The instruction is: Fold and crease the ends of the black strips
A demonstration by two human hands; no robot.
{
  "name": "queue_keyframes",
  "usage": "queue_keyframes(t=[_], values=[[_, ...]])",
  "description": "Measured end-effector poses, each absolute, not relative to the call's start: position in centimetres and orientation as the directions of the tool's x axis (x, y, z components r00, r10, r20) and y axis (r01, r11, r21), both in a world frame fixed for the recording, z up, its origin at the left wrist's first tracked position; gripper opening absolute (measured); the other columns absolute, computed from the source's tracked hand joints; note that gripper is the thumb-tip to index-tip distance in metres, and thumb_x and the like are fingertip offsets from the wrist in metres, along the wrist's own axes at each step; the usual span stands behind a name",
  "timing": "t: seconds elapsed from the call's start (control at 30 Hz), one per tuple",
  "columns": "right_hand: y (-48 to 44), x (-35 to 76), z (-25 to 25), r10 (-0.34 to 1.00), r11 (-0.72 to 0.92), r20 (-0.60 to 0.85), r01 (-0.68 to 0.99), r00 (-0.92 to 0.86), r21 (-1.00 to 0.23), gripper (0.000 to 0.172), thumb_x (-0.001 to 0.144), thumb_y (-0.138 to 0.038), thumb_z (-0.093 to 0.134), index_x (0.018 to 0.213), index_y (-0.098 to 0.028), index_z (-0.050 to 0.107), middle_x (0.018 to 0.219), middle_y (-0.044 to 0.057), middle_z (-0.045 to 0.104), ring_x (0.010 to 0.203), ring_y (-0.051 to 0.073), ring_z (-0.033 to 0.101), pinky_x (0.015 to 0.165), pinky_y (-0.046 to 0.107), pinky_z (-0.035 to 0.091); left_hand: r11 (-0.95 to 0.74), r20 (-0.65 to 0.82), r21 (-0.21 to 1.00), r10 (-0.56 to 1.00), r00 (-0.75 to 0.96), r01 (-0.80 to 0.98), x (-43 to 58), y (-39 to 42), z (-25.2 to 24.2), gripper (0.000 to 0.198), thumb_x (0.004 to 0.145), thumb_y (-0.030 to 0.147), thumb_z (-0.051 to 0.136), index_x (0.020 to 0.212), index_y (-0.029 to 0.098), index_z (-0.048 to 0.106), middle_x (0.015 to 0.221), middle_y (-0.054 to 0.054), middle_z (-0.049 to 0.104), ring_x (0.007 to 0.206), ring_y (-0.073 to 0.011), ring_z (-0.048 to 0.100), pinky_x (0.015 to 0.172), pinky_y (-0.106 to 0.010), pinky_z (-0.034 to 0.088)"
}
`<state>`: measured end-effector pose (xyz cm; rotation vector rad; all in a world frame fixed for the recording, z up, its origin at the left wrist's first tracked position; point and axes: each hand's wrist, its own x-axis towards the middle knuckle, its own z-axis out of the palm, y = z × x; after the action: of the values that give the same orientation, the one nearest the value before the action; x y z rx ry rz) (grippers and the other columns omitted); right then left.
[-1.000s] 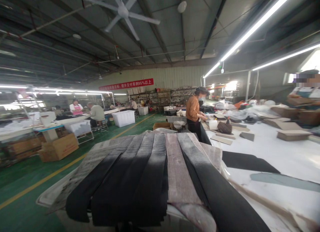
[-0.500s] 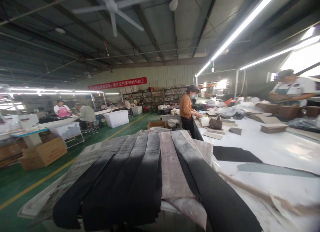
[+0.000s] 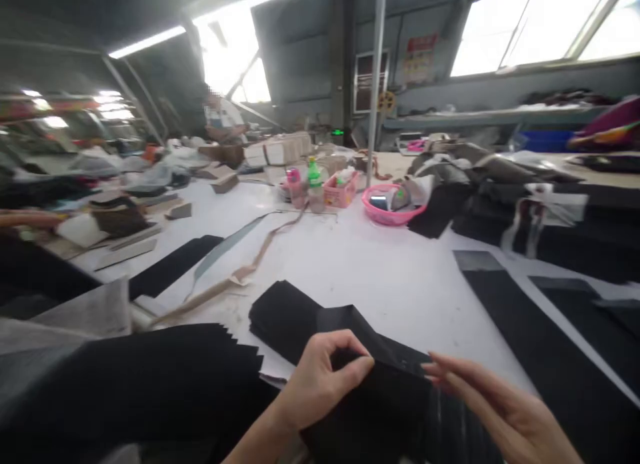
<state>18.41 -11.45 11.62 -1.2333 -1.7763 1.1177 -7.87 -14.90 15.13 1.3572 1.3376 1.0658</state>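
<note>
My left hand (image 3: 325, 377) is closed in a pinch, thumb and forefinger on the upper edge of a black fabric piece (image 3: 370, 411). My right hand (image 3: 490, 397) reaches in from the lower right with its fingers stretched out, the tips touching the piece's right end. Just beyond both hands a stack of black strips (image 3: 285, 317) lies on the white table. To the left, a pile of black strips (image 3: 150, 377) shows stepped, staggered ends. The lower part of the held piece runs out of the picture.
A pink basket (image 3: 390, 214), a pink bin (image 3: 341, 192) and a green-capped bottle (image 3: 314, 177) stand further back on the white table (image 3: 400, 277). Long black strips (image 3: 530, 331) lie to the right. A metal pole (image 3: 376, 84) rises behind the basket. Another person (image 3: 223, 121) is at the far left.
My view has swung right and down, from the aisle and strip pile to the white table. Both my hands have come into view, the left one pinching a black fabric piece.
</note>
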Motion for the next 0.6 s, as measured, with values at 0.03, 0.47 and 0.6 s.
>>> queue_keyframes(t=[0.03,0.47,0.6], values=[[-11.5,18.9,11.6,0.953,0.108,0.004,0.327,-0.303,-0.939,0.035,0.087,-0.052,0.062,0.11,-0.027,0.071,0.102,0.005,0.074,0.09,0.024,0.071,0.084,0.03,0.059,0.04,-0.052,0.978,0.997,0.05,0.203,-7.4,-14.6,14.8,0.022,0.088,0.034,0.063,0.078,0.014,0.063,0.069,0.001,0.057,0.066,-0.0116,0.048,0.06,-0.021,0.037],[-12.4,18.1,11.8,0.923,0.123,-0.014,0.331,-0.385,-0.936,0.017,0.095,-0.035,0.057,0.106,-0.029,0.069,0.101,-0.002,0.072,0.092,0.016,0.067,0.079,0.021,0.052,-0.006,-0.071,0.939,0.975,0.211,0.343,-3.6,-13.4,13.2,0.02,0.091,0.032,0.06,0.079,0.017,0.062,0.077,-0.001,0.061,0.073,-0.0143,0.055,0.067,-0.022,0.043],[-14.4,17.4,10.7,0.872,0.37,0.209,0.315,-0.442,-0.874,0.018,0.098,-0.022,0.049,0.104,-0.024,0.066,0.089,-0.001,0.071,0.077,0.014,0.067,0.067,0.021,0.05,-0.159,0.008,0.896,0.939,0.344,0.414,-3.2,-14.7,12.7,0.017,0.092,0.03,0.058,0.082,0.018,0.064,0.08,-0.003,0.064,0.076,-0.0164,0.059,0.071,-0.024,0.046]])
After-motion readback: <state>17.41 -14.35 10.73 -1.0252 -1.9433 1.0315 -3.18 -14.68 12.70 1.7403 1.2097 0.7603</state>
